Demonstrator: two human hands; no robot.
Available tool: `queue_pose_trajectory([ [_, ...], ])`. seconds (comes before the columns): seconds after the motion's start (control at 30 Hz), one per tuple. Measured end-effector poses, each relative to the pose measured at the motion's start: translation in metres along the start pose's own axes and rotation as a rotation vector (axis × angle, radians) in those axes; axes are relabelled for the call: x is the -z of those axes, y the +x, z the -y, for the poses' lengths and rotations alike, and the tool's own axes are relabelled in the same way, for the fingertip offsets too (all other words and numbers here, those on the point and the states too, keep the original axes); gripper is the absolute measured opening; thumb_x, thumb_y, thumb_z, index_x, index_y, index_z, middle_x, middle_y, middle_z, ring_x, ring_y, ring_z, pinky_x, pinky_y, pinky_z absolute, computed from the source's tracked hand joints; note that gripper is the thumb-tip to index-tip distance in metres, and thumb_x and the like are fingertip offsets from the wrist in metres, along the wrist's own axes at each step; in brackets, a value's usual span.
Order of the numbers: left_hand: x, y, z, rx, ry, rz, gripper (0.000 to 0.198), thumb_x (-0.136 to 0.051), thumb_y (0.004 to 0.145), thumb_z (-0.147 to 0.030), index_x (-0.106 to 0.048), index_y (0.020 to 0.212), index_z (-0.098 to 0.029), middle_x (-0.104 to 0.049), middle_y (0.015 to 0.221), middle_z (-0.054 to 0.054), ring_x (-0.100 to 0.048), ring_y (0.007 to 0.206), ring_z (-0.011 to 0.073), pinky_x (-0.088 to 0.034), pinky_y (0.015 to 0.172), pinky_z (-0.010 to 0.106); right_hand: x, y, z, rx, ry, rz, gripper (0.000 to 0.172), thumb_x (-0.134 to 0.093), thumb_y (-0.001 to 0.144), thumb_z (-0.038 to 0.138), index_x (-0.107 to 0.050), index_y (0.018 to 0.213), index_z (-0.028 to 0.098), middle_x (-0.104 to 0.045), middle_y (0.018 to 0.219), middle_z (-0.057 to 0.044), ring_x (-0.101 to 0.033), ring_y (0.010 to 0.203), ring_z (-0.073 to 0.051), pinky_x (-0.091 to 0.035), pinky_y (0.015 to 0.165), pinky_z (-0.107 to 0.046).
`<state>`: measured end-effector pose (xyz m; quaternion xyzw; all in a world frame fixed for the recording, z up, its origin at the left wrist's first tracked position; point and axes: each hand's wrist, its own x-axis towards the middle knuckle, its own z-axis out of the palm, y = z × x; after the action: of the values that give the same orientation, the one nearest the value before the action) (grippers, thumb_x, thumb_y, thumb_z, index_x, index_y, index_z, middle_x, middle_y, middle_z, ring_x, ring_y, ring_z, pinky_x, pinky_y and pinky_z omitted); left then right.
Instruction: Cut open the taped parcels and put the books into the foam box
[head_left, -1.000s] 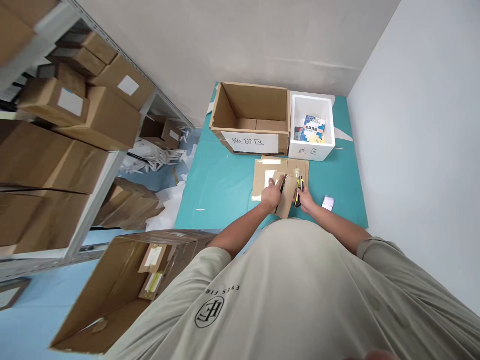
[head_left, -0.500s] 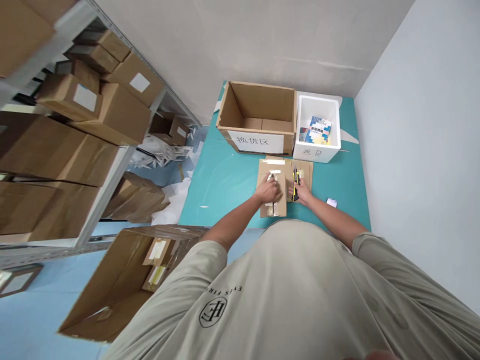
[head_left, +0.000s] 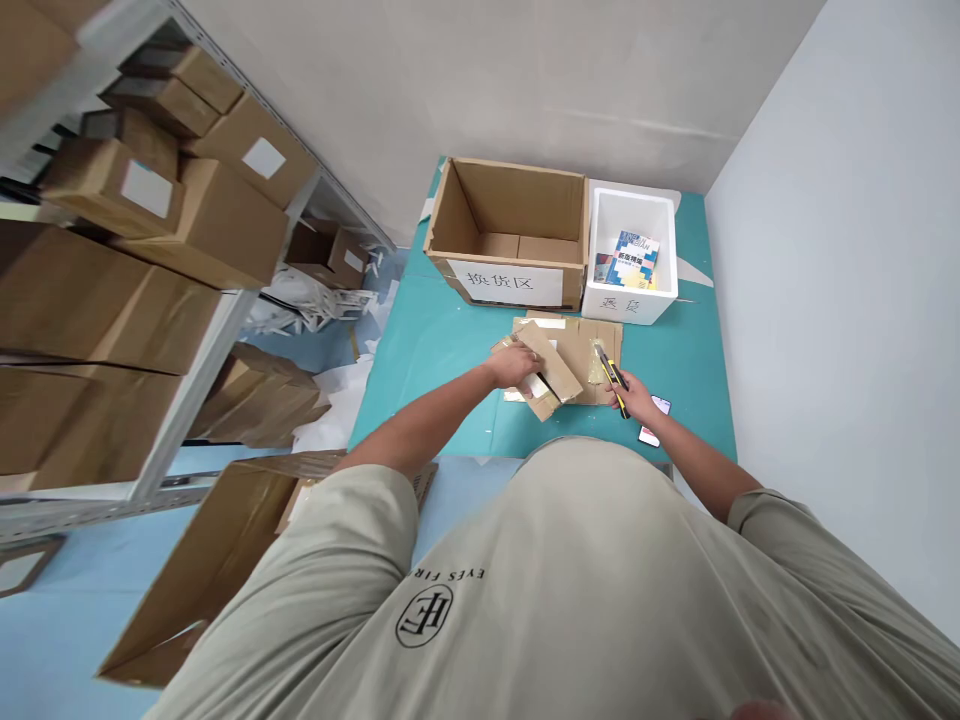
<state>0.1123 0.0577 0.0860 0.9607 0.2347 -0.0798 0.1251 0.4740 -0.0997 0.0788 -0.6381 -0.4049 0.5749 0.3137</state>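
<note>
- left hand (head_left: 514,366) curled over small carton (head_left: 561,374), gripping it; carton angled over flat cardboard (head_left: 589,338);
- right hand (head_left: 636,397) closed round yellow-black cutter (head_left: 613,375); phone (head_left: 648,435) beside wrist

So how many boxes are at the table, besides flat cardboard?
3: small box in the left hand, brown box at the back, white box beside it. Others could hide behind those two.

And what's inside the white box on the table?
A blue-and-white book lies inside the white box. Another item peeks out left of it, too small to identify. Whatever the book covers can't be seen.
</note>
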Motion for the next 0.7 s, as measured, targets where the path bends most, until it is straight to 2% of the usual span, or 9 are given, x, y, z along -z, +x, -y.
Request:
queue_pose_trajectory([
  [0.1, -0.001, -0.001, 0.000, 0.067, -0.043, 0.047, 0.049, -0.089, 0.095, -0.059, -0.089, 0.128, -0.023, -0.086, 0.137, 0.017, -0.079, 0.125, 0.0385, -0.048, 0.115, 0.045, 0.007, -0.010, 0.006, 0.057, -0.152, 0.096, 0.046, -0.070, 0.111, 0.031, -0.068, 0.157, 0.024, -0.087, 0.121, -0.007, -0.076, 0.073, -0.014, -0.065, 0.068, -0.026],
  [0.2, -0.004, -0.006, -0.002, 0.159, -0.097, 0.050, 0.062, -0.092, 0.092, -0.066, -0.087, 0.137, -0.023, -0.083, 0.142, 0.017, -0.078, 0.130, 0.0402, -0.048, 0.116, 0.045, 0.006, -0.016, 0.016, 0.124, -0.335, 0.182, 0.054, -0.070, 0.111, 0.028, -0.066, 0.166, 0.026, -0.088, 0.127, -0.008, -0.075, 0.072, -0.015, -0.065, 0.073, -0.029],
  [0.3, -0.008, -0.014, -0.004, 0.209, -0.154, 0.038, 0.069, -0.092, 0.091, -0.072, -0.086, 0.141, -0.024, -0.083, 0.138, 0.017, -0.078, 0.130, 0.0402, -0.048, 0.116, 0.044, -0.002, -0.016, 0.029, 0.164, -0.513, 0.233, 0.054, -0.074, 0.110, 0.026, -0.072, 0.164, 0.027, -0.089, 0.124, -0.007, -0.076, 0.073, -0.018, -0.067, 0.085, -0.035],
  [0.4, -0.010, -0.021, -0.004, 0.228, -0.180, 0.038, 0.067, -0.091, 0.090, -0.072, -0.087, 0.136, -0.023, -0.084, 0.136, 0.016, -0.078, 0.128, 0.0402, -0.048, 0.115, 0.045, -0.011, -0.008, 0.043, 0.161, -0.595, 0.265, 0.051, -0.081, 0.107, 0.023, -0.080, 0.158, 0.027, -0.090, 0.114, -0.006, -0.080, 0.083, -0.023, -0.065, 0.093, -0.036],
  [0.47, -0.011, -0.024, -0.005, 0.236, -0.187, 0.030, 0.064, -0.091, 0.090, -0.070, -0.087, 0.133, -0.022, -0.084, 0.135, 0.016, -0.078, 0.128, 0.0405, -0.048, 0.116, 0.045, -0.017, -0.001, 0.051, 0.147, -0.585, 0.286, 0.049, -0.086, 0.104, 0.025, -0.084, 0.154, 0.027, -0.089, 0.103, -0.004, -0.080, 0.079, -0.024, -0.064, 0.090, -0.036],
  [0.57, -0.012, -0.025, -0.005, 0.247, -0.184, 0.026, 0.064, -0.091, 0.090, -0.070, -0.086, 0.133, -0.023, -0.084, 0.134, 0.016, -0.078, 0.128, 0.0409, -0.048, 0.117, 0.046, -0.022, 0.009, 0.060, 0.117, -0.572, 0.351, 0.049, -0.090, 0.100, 0.027, -0.088, 0.149, 0.030, -0.086, 0.089, 0.001, -0.071, 0.060, -0.019, -0.062, 0.077, -0.033],
  [0.7, -0.013, -0.023, -0.005, 0.253, -0.192, 0.042, 0.065, -0.091, 0.091, -0.072, -0.086, 0.135, -0.024, -0.084, 0.138, 0.016, -0.077, 0.131, 0.0411, -0.047, 0.118, 0.046, -0.025, 0.015, 0.066, -0.023, -0.571, 0.462, 0.053, -0.087, 0.099, 0.026, -0.086, 0.152, 0.033, -0.081, 0.075, 0.004, -0.065, 0.048, -0.016, -0.055, 0.060, -0.027],
])
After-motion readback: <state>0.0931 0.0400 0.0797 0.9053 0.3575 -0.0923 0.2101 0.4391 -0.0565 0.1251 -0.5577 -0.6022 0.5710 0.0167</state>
